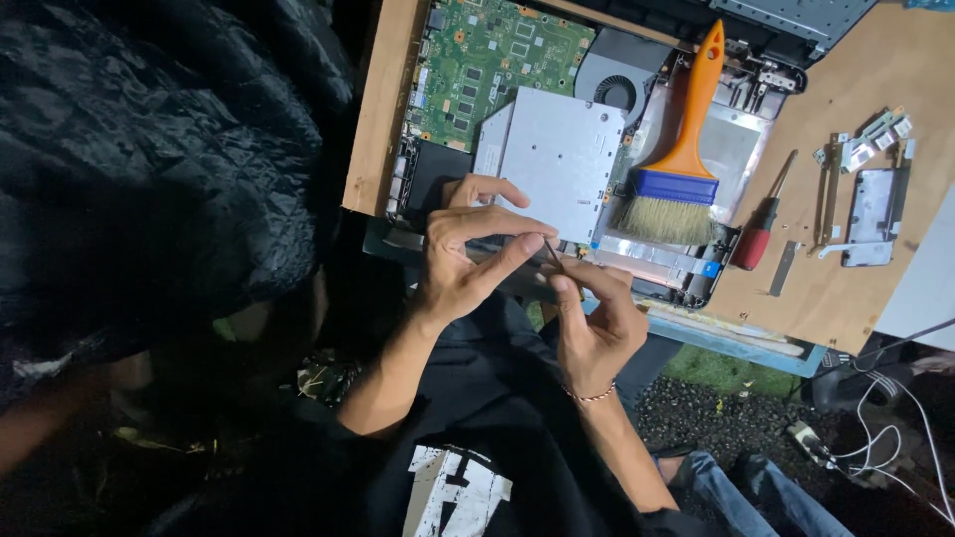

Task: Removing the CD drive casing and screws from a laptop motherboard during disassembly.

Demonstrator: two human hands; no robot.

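My left hand (466, 261) and my right hand (595, 323) meet over the near edge of an opened laptop (557, 149). Between their fingertips is a thin brown rod (554, 261), small and partly hidden. The left forefinger and thumb pinch its upper end, and the right thumb and forefinger pinch its lower end. A beaded bracelet circles my right wrist. Just beyond the hands lie the laptop's silver drive cover (557, 159), green circuit board (487, 60) and round fan (617, 91).
A brush (684, 149) with an orange handle and blue band lies on the laptop. A red-handled screwdriver (758, 231) and metal brackets (867, 194) rest on the wooden board (846, 288). A dark quilted jacket (149, 169) fills the left. White cables (895, 438) lie at the lower right.
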